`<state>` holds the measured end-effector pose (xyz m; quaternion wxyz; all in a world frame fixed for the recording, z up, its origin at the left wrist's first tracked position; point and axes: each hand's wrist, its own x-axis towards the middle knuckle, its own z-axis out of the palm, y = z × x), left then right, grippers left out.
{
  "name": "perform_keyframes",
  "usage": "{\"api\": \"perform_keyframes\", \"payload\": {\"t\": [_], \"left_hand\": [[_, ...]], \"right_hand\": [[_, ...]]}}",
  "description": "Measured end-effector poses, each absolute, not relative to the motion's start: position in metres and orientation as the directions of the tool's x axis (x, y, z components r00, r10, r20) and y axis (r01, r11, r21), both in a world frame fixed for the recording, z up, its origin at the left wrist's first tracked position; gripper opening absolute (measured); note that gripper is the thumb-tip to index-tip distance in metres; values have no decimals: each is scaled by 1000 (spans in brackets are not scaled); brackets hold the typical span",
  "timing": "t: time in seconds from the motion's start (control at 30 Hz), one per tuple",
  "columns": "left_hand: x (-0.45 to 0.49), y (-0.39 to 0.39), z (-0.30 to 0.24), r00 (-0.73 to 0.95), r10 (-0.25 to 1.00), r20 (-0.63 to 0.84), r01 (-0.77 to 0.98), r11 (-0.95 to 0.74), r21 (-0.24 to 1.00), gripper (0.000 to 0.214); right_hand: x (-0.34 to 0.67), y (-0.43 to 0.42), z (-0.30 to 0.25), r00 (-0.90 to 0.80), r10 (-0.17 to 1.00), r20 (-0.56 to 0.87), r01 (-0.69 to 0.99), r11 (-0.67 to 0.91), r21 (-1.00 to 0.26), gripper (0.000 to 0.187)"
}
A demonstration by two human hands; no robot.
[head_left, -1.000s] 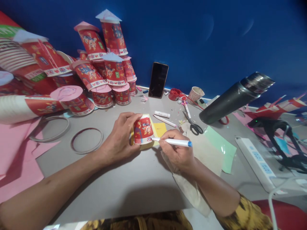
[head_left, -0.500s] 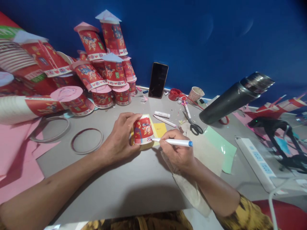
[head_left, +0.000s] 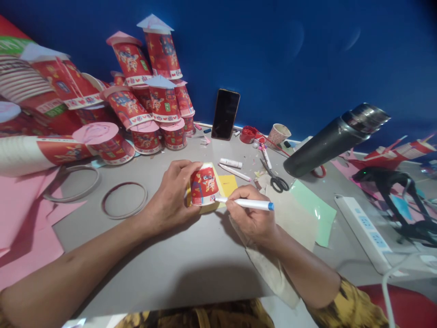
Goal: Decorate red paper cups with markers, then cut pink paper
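My left hand [head_left: 175,189] is wrapped round the left side of a red paper cup [head_left: 204,184] with a white band along its lower edge. Between the fingers and thumb of my right hand [head_left: 252,214] is a white marker [head_left: 251,203] with a blue end. Its tip meets the white band near small coloured marks. Yellow paper [head_left: 229,183] lies behind and under the cup. Just beyond are a white marker cap [head_left: 231,163] and a slim white pen [head_left: 235,172].
Stacked red cups [head_left: 164,102] with paper tops rise at the left. A phone [head_left: 225,114] leans on the blue wall. Black scissors [head_left: 278,183], green paper [head_left: 316,214], a dark flask [head_left: 327,141] and a power strip [head_left: 363,230] are to the right. Tape rings [head_left: 124,184] lie left.
Almost nothing differs. The marker tip has shifted very slightly left along the cup's white band, while my left hand keeps its hold.
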<state>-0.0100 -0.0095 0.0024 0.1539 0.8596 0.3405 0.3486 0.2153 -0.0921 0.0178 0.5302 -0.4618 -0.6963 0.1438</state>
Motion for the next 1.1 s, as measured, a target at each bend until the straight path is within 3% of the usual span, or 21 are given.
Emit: {"api": "perform_keyframes", "payload": {"t": [0.23,1.1], "left_hand": [[-12,-7,-2,539,647,540,447,-762,469,87],[-12,-8,-1,541,660,521,447,-751,486,85]], "right_hand": [[214,-92,18,-6,806,592,489,519,-701,10],[215,-92,19,-16,780,625,503,546,-670,10]]}}
